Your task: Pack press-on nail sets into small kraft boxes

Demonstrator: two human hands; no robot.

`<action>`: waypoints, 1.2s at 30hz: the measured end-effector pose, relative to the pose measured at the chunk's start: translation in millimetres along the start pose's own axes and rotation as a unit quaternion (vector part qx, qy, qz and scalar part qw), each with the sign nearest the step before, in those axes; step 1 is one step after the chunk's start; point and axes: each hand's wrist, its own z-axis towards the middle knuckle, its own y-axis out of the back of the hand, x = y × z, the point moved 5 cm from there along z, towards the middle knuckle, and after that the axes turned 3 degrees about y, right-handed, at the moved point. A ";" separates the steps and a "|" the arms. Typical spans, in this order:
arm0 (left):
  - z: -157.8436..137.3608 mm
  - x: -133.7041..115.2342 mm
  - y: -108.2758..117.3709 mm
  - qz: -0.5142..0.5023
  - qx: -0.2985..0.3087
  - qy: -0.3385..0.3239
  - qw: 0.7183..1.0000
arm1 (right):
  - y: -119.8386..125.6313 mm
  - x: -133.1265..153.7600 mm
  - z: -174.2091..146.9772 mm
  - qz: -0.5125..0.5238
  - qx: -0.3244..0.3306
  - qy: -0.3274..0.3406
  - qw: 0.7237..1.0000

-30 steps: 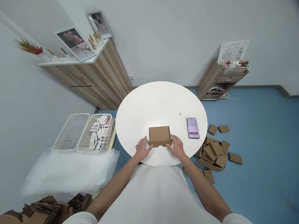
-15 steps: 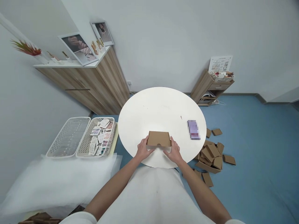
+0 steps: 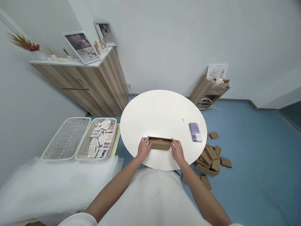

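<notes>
- Box [image 3: 161,145], cardboard: likely light, stiff, crushable; best held by its ends.
- Left hand [image 3: 144,148], right hand [image 3: 177,152]: fingers pinching opposite ends.

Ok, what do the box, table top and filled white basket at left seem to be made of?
Box: matt brown cardboard, by its plain tan, flat folded panels. Table top: smooth white with a slight sheen, perhaps laminate; the look leaves it open. Basket: probably moulded plastic, satin white, going by its regular holes and rounded rim.
</notes>
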 end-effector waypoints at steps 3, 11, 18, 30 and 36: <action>1.2 -0.6 -0.4 -0.005 0.005 -0.003 1.000 | 0.7 1.3 1.7 0.008 0.018 -0.002 1.000; -2.9 -2.9 4.7 -0.029 0.002 -0.004 1.000 | -0.9 2.5 0.6 0.041 0.008 0.006 0.999; 12.1 12.4 15.1 -0.110 0.043 0.108 0.987 | 2.0 -4.2 11.9 0.171 0.016 -0.082 0.982; 8.1 30.5 -8.8 -0.224 0.170 0.107 0.954 | -18.8 -19.8 9.8 0.250 0.099 -0.119 0.956; -4.3 27.8 -11.5 -0.175 0.137 0.062 0.973 | -16.2 -27.6 -4.6 0.241 0.057 -0.115 0.962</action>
